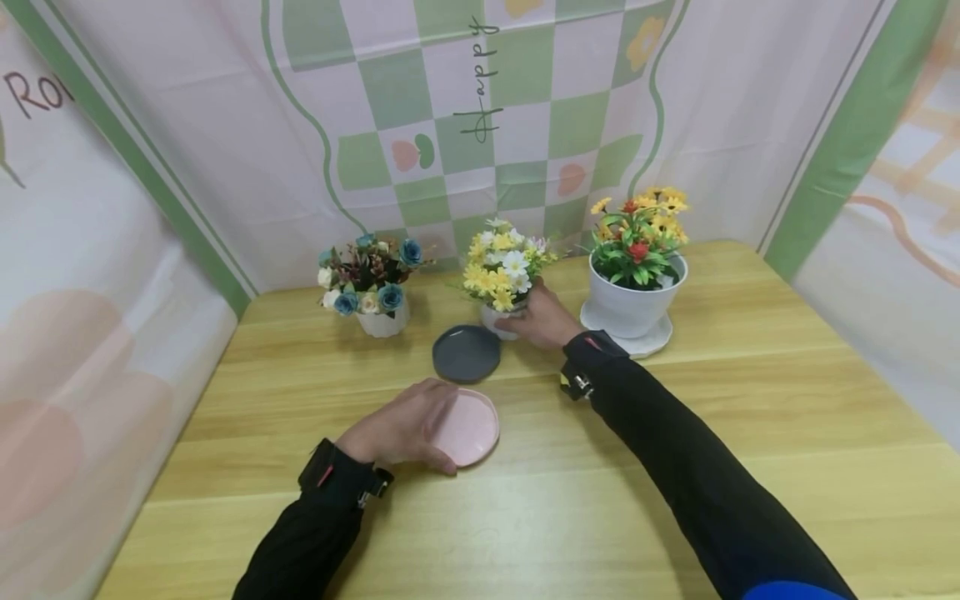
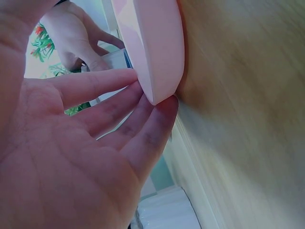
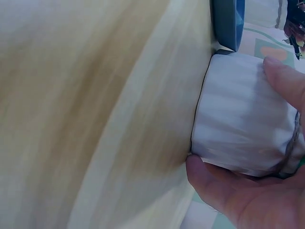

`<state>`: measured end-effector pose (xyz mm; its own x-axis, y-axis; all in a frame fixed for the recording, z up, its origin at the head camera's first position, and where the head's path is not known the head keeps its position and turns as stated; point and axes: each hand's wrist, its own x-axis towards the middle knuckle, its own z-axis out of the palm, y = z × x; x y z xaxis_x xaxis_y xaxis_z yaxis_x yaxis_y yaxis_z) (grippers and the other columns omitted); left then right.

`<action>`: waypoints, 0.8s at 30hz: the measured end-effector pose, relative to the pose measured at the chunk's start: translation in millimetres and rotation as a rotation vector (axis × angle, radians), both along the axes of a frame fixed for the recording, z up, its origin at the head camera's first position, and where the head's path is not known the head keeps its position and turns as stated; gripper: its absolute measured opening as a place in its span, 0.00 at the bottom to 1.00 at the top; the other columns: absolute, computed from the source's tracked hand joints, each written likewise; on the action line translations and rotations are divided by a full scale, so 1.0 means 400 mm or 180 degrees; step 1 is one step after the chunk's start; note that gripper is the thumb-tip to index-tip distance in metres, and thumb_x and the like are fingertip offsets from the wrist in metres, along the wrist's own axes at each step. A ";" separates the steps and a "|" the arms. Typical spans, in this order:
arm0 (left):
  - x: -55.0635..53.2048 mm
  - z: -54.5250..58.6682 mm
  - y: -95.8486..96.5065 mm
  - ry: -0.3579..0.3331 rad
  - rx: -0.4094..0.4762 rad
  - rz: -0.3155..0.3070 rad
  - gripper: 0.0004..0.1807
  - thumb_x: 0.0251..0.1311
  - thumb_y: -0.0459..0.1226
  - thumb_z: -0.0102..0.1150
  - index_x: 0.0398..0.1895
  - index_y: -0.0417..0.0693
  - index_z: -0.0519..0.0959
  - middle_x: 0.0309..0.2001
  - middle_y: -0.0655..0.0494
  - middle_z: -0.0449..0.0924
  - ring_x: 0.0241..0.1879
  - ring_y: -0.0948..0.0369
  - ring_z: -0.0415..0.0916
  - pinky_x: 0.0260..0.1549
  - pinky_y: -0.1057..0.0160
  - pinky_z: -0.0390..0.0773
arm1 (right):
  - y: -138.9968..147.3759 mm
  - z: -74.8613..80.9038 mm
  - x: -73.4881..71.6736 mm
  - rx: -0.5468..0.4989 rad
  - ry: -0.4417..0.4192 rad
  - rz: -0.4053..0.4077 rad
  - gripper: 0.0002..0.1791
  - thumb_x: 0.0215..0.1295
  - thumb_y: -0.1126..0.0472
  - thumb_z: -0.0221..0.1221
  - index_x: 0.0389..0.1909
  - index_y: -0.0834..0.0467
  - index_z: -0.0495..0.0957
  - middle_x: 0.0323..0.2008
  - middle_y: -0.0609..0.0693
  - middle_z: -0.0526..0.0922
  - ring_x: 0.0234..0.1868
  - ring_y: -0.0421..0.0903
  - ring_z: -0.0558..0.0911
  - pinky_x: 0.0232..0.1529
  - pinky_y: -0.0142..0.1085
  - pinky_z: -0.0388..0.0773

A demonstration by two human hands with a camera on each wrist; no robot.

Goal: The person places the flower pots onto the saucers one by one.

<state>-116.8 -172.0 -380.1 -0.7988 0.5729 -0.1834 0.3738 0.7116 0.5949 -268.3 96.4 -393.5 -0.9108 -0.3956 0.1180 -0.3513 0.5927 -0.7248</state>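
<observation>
My right hand [image 1: 546, 318] grips the small white flowerpot [image 3: 245, 112] of yellow and white artificial flowers [image 1: 504, 265]. In the right wrist view its thumb and fingers lie on either side of the pot, which stands upright on the table. My left hand [image 1: 401, 425] holds a pink saucer [image 1: 468, 429] by its left edge, thumb toward the near side and fingers toward the far side. The left wrist view shows fingertips [image 2: 164, 107] against the saucer's rim, close over the wood. Between the pot and the pink saucer lies a dark grey saucer [image 1: 467, 354].
Blue and cream artificial roses [image 1: 371, 275] in a white pot [image 1: 384, 321] stand at the back left. At the back right, a larger white pot [image 1: 633, 308] of orange and red flowers sits on a white saucer [image 1: 651, 342]. A printed curtain [image 1: 517, 92] hangs behind the wooden table [image 1: 525, 533].
</observation>
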 end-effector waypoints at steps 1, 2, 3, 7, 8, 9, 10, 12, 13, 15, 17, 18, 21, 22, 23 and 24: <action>0.000 0.000 0.000 -0.0002 0.0003 0.0005 0.61 0.44 0.46 0.87 0.80 0.35 0.62 0.77 0.40 0.66 0.75 0.46 0.67 0.76 0.43 0.70 | 0.002 0.000 0.001 -0.0016 0.0021 0.0034 0.52 0.66 0.54 0.72 0.82 0.61 0.53 0.78 0.69 0.63 0.78 0.65 0.67 0.82 0.56 0.60; 0.000 0.000 0.001 -0.0005 0.0005 0.0011 0.61 0.44 0.46 0.87 0.80 0.36 0.62 0.77 0.40 0.66 0.75 0.46 0.67 0.76 0.43 0.70 | 0.004 0.001 0.002 -0.0022 0.0043 0.0055 0.52 0.66 0.54 0.73 0.82 0.61 0.53 0.78 0.69 0.62 0.78 0.65 0.66 0.82 0.56 0.60; 0.000 0.000 0.001 -0.0010 0.0011 0.0013 0.61 0.44 0.46 0.87 0.80 0.36 0.62 0.77 0.40 0.66 0.75 0.46 0.67 0.76 0.43 0.70 | 0.006 0.002 0.005 -0.0020 0.0051 0.0064 0.52 0.65 0.54 0.73 0.82 0.60 0.53 0.78 0.69 0.63 0.78 0.65 0.67 0.82 0.56 0.60; 0.000 -0.001 0.001 -0.0012 0.0022 0.0012 0.62 0.44 0.46 0.87 0.80 0.36 0.62 0.77 0.40 0.66 0.75 0.46 0.67 0.76 0.43 0.70 | 0.012 0.005 0.012 -0.0002 0.0064 0.0083 0.52 0.65 0.55 0.73 0.82 0.60 0.54 0.79 0.68 0.63 0.78 0.65 0.67 0.82 0.56 0.61; 0.000 -0.001 0.001 -0.0008 0.0025 0.0011 0.62 0.44 0.46 0.87 0.80 0.36 0.62 0.77 0.40 0.66 0.75 0.46 0.66 0.76 0.43 0.70 | 0.013 0.006 0.013 -0.0009 0.0073 0.0098 0.52 0.65 0.55 0.73 0.82 0.60 0.54 0.79 0.67 0.63 0.78 0.65 0.67 0.82 0.55 0.60; 0.000 -0.001 0.001 -0.0005 0.0028 0.0011 0.62 0.44 0.46 0.87 0.80 0.35 0.62 0.77 0.40 0.66 0.75 0.46 0.66 0.76 0.43 0.70 | 0.014 0.007 0.014 -0.0013 0.0082 0.0117 0.51 0.65 0.56 0.73 0.83 0.59 0.54 0.79 0.66 0.63 0.79 0.64 0.66 0.83 0.55 0.60; 0.000 -0.001 0.001 0.0001 0.0030 0.0010 0.62 0.44 0.46 0.87 0.80 0.35 0.62 0.77 0.40 0.66 0.75 0.46 0.66 0.76 0.43 0.70 | 0.015 0.007 0.015 -0.0032 0.0090 0.0141 0.51 0.65 0.57 0.73 0.83 0.59 0.54 0.79 0.65 0.63 0.79 0.64 0.66 0.83 0.55 0.59; 0.001 -0.002 0.002 0.0004 0.0040 0.0013 0.62 0.43 0.46 0.87 0.80 0.36 0.62 0.77 0.40 0.66 0.76 0.45 0.66 0.76 0.43 0.69 | 0.017 0.007 0.018 -0.0056 0.0107 0.0173 0.51 0.65 0.58 0.73 0.82 0.59 0.55 0.80 0.64 0.64 0.79 0.63 0.66 0.83 0.55 0.58; 0.001 -0.002 0.002 0.0005 0.0044 0.0016 0.62 0.43 0.46 0.87 0.80 0.36 0.61 0.78 0.40 0.65 0.76 0.45 0.66 0.76 0.43 0.69 | 0.019 0.007 0.020 -0.0056 0.0109 0.0185 0.50 0.65 0.58 0.73 0.82 0.59 0.55 0.80 0.63 0.64 0.80 0.62 0.66 0.83 0.54 0.58; 0.001 -0.003 0.003 0.0012 0.0048 0.0015 0.62 0.43 0.46 0.87 0.80 0.35 0.61 0.78 0.39 0.65 0.76 0.45 0.66 0.76 0.43 0.69 | 0.023 0.007 0.023 -0.0061 0.0128 0.0224 0.50 0.65 0.59 0.73 0.82 0.59 0.56 0.79 0.63 0.65 0.80 0.62 0.65 0.84 0.54 0.58; 0.001 -0.003 0.004 0.0017 0.0048 0.0018 0.62 0.43 0.45 0.87 0.80 0.35 0.61 0.78 0.39 0.65 0.76 0.45 0.65 0.77 0.43 0.69 | 0.027 0.007 0.028 -0.0046 0.0144 0.0242 0.50 0.65 0.59 0.73 0.82 0.59 0.56 0.80 0.63 0.64 0.80 0.62 0.65 0.84 0.54 0.57; 0.002 -0.004 0.004 0.0019 0.0050 0.0024 0.62 0.43 0.45 0.88 0.80 0.35 0.61 0.78 0.39 0.65 0.76 0.45 0.65 0.77 0.43 0.69 | 0.029 0.007 0.031 -0.0044 0.0157 0.0263 0.50 0.65 0.59 0.72 0.82 0.59 0.56 0.80 0.63 0.63 0.80 0.62 0.64 0.84 0.55 0.57; 0.002 -0.003 0.005 0.0012 0.0059 0.0039 0.62 0.43 0.45 0.88 0.80 0.36 0.61 0.79 0.40 0.64 0.76 0.45 0.65 0.76 0.42 0.69 | 0.036 0.008 0.038 -0.0025 0.0156 0.0284 0.50 0.65 0.58 0.72 0.83 0.58 0.55 0.81 0.63 0.62 0.80 0.62 0.64 0.84 0.55 0.56; 0.002 -0.003 0.005 0.0008 0.0067 0.0044 0.62 0.43 0.45 0.88 0.80 0.36 0.62 0.79 0.40 0.64 0.76 0.45 0.65 0.76 0.42 0.69 | 0.039 0.008 0.041 -0.0020 0.0150 0.0294 0.50 0.66 0.58 0.72 0.83 0.58 0.55 0.81 0.63 0.62 0.80 0.63 0.64 0.84 0.56 0.56; 0.002 -0.004 0.005 0.0004 0.0072 0.0044 0.62 0.43 0.45 0.87 0.80 0.36 0.62 0.79 0.40 0.64 0.77 0.45 0.65 0.76 0.42 0.69 | 0.042 0.008 0.043 -0.0020 0.0144 0.0304 0.50 0.66 0.59 0.72 0.83 0.58 0.55 0.81 0.63 0.62 0.80 0.63 0.64 0.84 0.56 0.57; 0.002 -0.004 0.004 0.0002 0.0077 0.0046 0.62 0.43 0.45 0.87 0.80 0.36 0.62 0.79 0.40 0.64 0.77 0.45 0.65 0.76 0.42 0.69 | 0.044 0.008 0.045 -0.0017 0.0131 0.0309 0.50 0.66 0.59 0.72 0.83 0.57 0.55 0.81 0.63 0.62 0.80 0.63 0.64 0.83 0.57 0.57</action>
